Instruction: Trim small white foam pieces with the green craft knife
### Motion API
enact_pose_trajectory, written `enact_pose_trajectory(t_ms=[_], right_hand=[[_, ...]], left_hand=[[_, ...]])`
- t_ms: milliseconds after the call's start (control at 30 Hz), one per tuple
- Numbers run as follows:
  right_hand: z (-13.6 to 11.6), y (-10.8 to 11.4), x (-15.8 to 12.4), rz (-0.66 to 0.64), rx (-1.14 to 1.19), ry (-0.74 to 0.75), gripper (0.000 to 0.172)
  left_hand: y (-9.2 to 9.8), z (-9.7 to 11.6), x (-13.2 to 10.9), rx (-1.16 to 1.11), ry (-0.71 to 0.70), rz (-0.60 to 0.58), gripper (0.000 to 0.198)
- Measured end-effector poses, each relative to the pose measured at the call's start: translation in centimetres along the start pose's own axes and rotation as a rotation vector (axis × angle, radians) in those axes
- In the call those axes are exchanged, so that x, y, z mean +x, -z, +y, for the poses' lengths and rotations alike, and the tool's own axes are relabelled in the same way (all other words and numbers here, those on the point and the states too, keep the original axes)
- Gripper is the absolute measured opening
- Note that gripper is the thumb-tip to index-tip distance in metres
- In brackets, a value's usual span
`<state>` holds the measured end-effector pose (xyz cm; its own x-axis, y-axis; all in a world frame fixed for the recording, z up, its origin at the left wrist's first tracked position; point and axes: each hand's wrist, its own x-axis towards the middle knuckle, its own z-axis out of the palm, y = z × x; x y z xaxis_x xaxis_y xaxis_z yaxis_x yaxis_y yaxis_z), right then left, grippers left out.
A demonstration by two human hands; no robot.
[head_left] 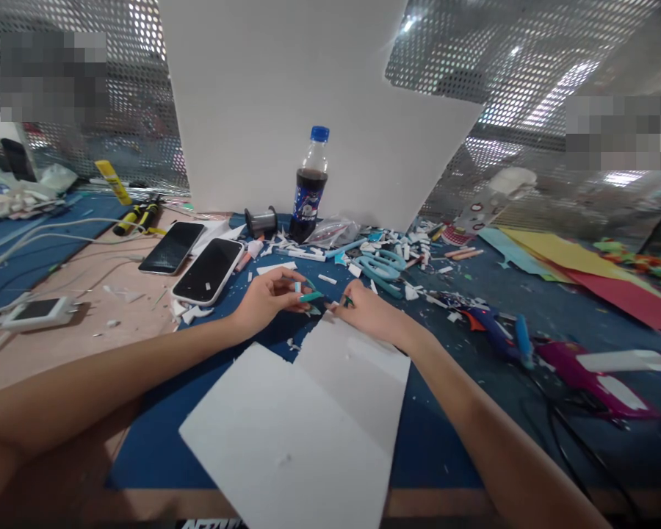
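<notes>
Teal strip (312, 297): centre of frame, just above the ragged top edge of the white foam sheet (308, 419). Sheet looks partly cut. White scraps (407, 242) litter the blue mat (446, 426) beyond, and the scissors (383, 264) lie loose. Left hand (264, 297) pinches the strip, fingers narrow. Right hand (366, 312) is curled close at its other end; grip unclear.

A craft workshop: scissors (383, 266), glue gun (499, 334), foam scraps (419, 241).
</notes>
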<state>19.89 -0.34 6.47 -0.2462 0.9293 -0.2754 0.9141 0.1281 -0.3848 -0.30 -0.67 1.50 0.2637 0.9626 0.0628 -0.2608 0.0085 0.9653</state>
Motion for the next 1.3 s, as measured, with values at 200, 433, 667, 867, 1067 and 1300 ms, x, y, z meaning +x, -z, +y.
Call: enact_pose_trajectory(t_ms=[200, 433, 667, 867, 1067, 1300], right_hand=[[0.6, -0.1, 0.5, -0.015, 0.019, 0.04, 0.029], [0.4, -0.5, 0.0, -0.086, 0.115, 0.037, 0.035], [0.1, 0.2, -1.7, 0.146, 0.068, 0.069, 0.016], [0.0, -0.2, -2.0, 0.193, 0.004, 0.327, 0.019], [0.0, -1.4, -2.0, 0.262, -0.151, 0.397, 0.017], [0.3, -2.0, -1.7, 0.265, -0.203, 0.487, 0.021]], left_hand=[[0.1, 0.0, 0.2, -0.014, 0.049, 0.023, 0.043], [0.2, 0.0, 0.2, 0.026, 0.04, -0.006, 0.045], [-0.1, 0.2, 0.3, -0.038, 0.086, 0.018, 0.046], [-0.4, 0.3, 0.2, -0.07, 0.116, 0.004, 0.043], [-0.4, 0.3, -0.1, -0.051, 0.107, -0.03, 0.04], [-0.6, 0.6, -0.3, -0.045, 0.1, -0.055, 0.043]])
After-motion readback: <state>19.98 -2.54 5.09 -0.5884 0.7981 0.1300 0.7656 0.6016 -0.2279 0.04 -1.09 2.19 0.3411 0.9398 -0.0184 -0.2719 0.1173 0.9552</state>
